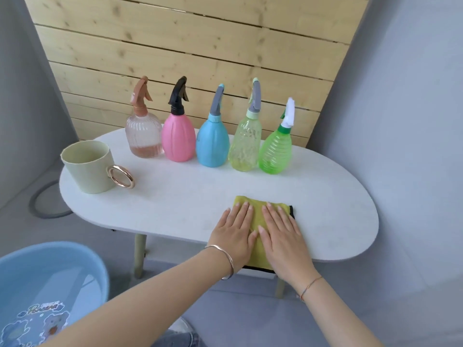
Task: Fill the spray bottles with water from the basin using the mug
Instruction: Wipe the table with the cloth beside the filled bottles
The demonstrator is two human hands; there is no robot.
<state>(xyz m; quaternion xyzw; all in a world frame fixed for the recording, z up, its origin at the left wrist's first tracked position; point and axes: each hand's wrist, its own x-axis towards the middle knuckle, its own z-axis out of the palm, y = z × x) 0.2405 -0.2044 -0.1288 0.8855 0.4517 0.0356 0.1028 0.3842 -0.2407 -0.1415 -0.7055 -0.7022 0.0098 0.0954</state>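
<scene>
While all five spray bottles are standing capped and upright in a row along the back of the table [175,196], no filling is going on. From the person's left they are the clear bottle [144,136] with a brown head (a shallow layer of pinkish liquid is sitting in its base), the pink bottle [178,141], the blue bottle [213,146], the yellow-green bottle [245,146] and the green bottle [275,154], each just beside or touching its neighbour. The mug [87,169] is standing upright near the table's left end, well apart from both hands; whether it is holding water I cannot tell. The basin [62,246] is sitting low at the left, off the table.

Both hands are lying flat, fingers straight, side by side on the yellow cloth [255,211] at the near edge: the left hand [234,230] and the right hand [283,234] are pressing it down and gripping nothing. I am judging this as a wiping pause, outside the filling itself. If filling is coming, the next move is calling for a hand to leave the cloth, unscrew a spray head, then carry the mug to the basin. Nothing is blocking the way to the mug; the packed row is the hazard, since lifting one bottle risks knocking its neighbour. Behind them, a wooden slat wall [175,46] is backing the table.
</scene>
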